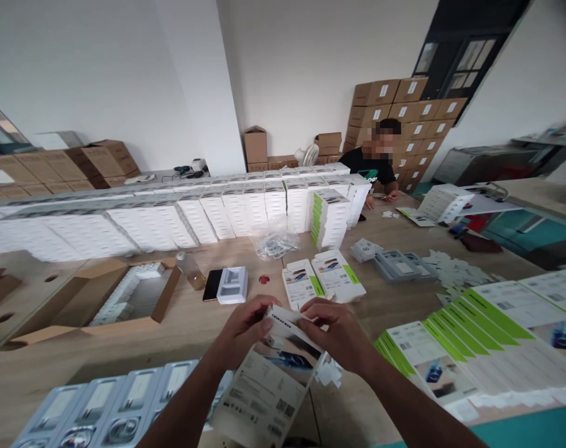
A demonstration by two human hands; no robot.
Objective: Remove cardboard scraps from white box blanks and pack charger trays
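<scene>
Nearest, the left hand and the right hand meet over the near edge of the wooden bench, both closed on the top end of a flat printed carton that hangs tilted toward the viewer; the fingers of each hand pinch its upper flap. At near left lies a row of grey plastic trays, at near right a fanned row of flat green-edged cartons. Just beyond the hands sit two finished boxes, with an open brown carton to the left. Farther off runs a long wall of stacked white boxes, and a seated person works at the far end.
</scene>
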